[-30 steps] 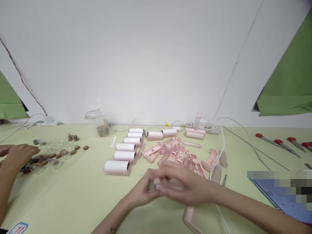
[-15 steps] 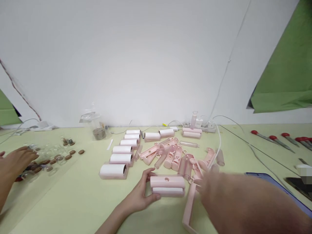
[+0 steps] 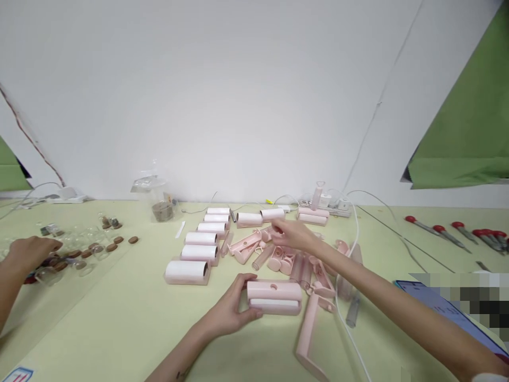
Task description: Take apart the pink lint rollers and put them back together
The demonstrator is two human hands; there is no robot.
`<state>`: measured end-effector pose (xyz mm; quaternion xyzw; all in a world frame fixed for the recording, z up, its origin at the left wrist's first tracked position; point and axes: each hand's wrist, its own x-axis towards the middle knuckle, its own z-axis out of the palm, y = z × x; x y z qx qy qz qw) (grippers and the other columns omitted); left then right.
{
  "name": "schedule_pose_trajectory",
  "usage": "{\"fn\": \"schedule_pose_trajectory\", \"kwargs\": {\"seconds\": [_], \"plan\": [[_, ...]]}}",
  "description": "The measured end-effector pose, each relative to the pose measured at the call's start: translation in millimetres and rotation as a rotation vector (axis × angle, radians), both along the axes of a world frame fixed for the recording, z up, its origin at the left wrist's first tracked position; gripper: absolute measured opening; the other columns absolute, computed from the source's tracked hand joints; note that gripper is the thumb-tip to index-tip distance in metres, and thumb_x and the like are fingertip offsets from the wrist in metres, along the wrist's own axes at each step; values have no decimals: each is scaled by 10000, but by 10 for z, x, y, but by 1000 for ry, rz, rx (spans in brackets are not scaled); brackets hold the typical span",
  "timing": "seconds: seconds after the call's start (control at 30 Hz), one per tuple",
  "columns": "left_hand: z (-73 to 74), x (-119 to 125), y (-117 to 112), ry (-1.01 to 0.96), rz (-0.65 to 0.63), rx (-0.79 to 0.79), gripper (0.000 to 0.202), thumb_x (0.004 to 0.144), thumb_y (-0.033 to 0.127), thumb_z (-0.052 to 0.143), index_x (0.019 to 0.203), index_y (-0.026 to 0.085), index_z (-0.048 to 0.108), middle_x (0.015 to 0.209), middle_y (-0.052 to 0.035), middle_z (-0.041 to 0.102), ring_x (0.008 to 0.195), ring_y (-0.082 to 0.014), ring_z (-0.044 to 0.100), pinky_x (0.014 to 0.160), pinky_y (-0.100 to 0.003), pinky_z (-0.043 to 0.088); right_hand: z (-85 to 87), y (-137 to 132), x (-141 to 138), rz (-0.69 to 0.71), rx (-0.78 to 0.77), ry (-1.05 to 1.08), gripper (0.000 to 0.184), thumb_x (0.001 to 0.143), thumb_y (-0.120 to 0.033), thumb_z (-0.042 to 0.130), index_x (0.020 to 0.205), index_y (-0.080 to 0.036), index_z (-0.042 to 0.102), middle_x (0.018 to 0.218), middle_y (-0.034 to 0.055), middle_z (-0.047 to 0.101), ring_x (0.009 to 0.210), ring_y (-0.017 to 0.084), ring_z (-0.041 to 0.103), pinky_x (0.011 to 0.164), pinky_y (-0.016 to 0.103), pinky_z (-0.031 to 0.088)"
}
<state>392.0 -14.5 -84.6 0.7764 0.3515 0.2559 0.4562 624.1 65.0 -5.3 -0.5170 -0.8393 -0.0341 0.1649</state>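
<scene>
White wall [image 3: 238, 106] behind, pale green table [image 3: 119, 329] below, green cloth [image 3: 461, 116] upper right. Heap of pink plastic parts [image 3: 275, 262] mid-table. White rolls [image 3: 199, 252] in pink-edged trays, stepped line left of the heap; two more behind it.

Left hand [image 3: 226, 315]: fingers and thumb part-open, spanning the left end of the pink roller case [image 3: 274, 291], thumb at front lower edge, fingertips at the back. Case is in front of the heap, holed cover up, white strip showing along the front.

Right hand [image 3: 292, 233]: over the far side of the heap, fingers bunched. Can't tell if they have anything.

L-shaped pink piece [image 3: 308, 331] lies just right of the case. Co-worker's hand [image 3: 32, 252] far left, by clear glass domes [image 3: 81, 239] and cork discs [image 3: 133, 240]. Red-ended tools [image 3: 439, 228] far right.
</scene>
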Motion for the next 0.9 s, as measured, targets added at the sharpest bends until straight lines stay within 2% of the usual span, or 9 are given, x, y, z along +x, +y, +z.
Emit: {"fn": "schedule_pose_trajectory", "kwargs": {"seconds": [0.07,0.17,0.3,0.4,0.47,0.6,0.7,0.77,0.9], "plan": [[5,1,-8,-5,5,7,542,723,237,573,1193,217,305,1147,-58,455,1051,-205,437,890,-300,343,108,-125,46,-23,14,30,96,769,-283,446,772,-188,438,648,-11,513,561,117,446,490,202,256],[15,2,-17,1,9,15,546,721,238,573,1197,226,305,1152,-56,451,1049,-210,437,889,-304,343,160,-212,53,-31,-19,46,159,784,-276,418,918,-193,435,730,-6,544,587,113,477,500,194,294],[32,5,-20,5,9,9,537,717,227,575,1185,225,311,1142,-57,453,1037,-207,443,882,-303,347,-2,-115,-35,-43,-109,-6,202,709,-269,531,891,-187,499,878,38,573,720,162,534,548,217,346],[32,5,-17,6,2,10,542,719,222,574,1189,220,305,1141,-61,449,1034,-204,442,880,-304,347,-150,25,-101,-159,-125,-14,236,766,-340,479,897,-147,513,919,117,570,812,238,540,588,275,374],[22,5,-13,2,-1,14,539,722,221,574,1189,221,305,1141,-60,448,1034,-201,441,880,-304,345,-210,109,-125,-213,-163,-8,279,777,-373,475,928,-141,517,882,134,584,787,243,549,587,291,385],[5,5,-4,-7,-2,13,534,726,220,572,1188,229,303,1145,-56,448,1039,-199,437,882,-304,342,-240,214,-137,-246,-271,14,379,721,-373,567,998,-120,514,787,83,599,675,176,551,570,276,402],[14,4,-4,-2,-4,17,534,726,226,574,1189,231,307,1147,-57,450,1040,-203,438,882,-304,341,-211,224,-114,-236,-293,73,546,685,-372,593,1145,-117,448,765,66,592,675,176,539,548,256,379],[29,1,-8,5,-1,19,537,724,230,576,1191,228,312,1150,-59,450,1039,-208,440,882,-305,341,-160,185,-74,-206,-300,121,639,648,-315,613,1223,-147,392,706,33,575,635,173,523,516,236,347],[52,-2,-19,15,4,11,537,723,237,576,1195,228,318,1156,-58,447,1038,-211,442,882,-304,341,7,-67,19,-103,-314,241,560,679,-212,522,1219,-219,371,684,-28,494,594,122,486,510,204,346]]}}
